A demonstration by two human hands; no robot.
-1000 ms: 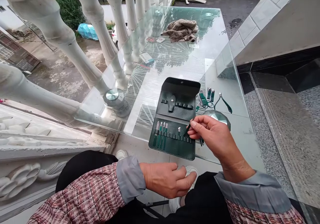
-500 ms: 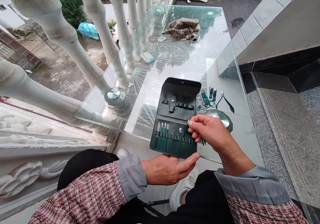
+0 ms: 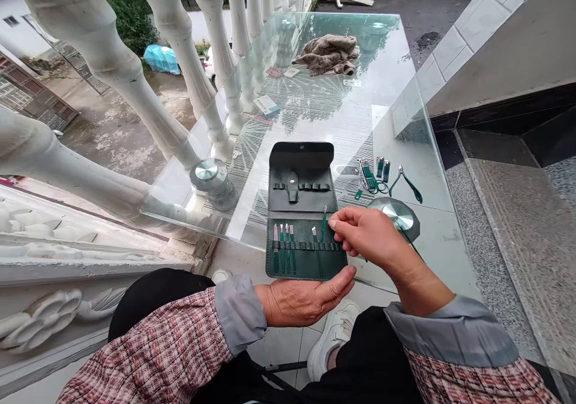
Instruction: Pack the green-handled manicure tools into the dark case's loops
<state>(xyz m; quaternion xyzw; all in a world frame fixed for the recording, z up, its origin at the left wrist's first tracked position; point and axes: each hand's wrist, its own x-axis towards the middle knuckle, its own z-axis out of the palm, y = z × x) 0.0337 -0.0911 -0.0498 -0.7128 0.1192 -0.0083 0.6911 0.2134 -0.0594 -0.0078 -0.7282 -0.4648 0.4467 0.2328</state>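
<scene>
An unfolded black manicure case [image 3: 302, 200] leans over the near edge of the glass table, its lower end resting on my left hand [image 3: 306, 301], which is under it with the thumb out to the right. Several slim green tools [image 3: 284, 251] with silver tips sit in the left loops of its lower panel. One more tool [image 3: 314, 235] stands in a loop right of the middle. My right hand [image 3: 366, 233] is closed in a pinch at the panel's right side, on a thin green manicure tool [image 3: 324, 223] whose pointed silver tip points up.
Nail clippers [image 3: 369, 176], scissors [image 3: 382, 188] and green-handled nippers [image 3: 407, 185] lie on the glass table [image 3: 432, 236], right of the case. Farther back are a small box [image 3: 266, 105] and a crumpled brown cloth [image 3: 330, 54]. A white balustrade [image 3: 171, 92] borders the left, stone steps [image 3: 508, 230] the right.
The case has shifted left and sits straighter. My right hand has moved slightly left, and the green tool at its fingertips now shows upright over the lower panel.
</scene>
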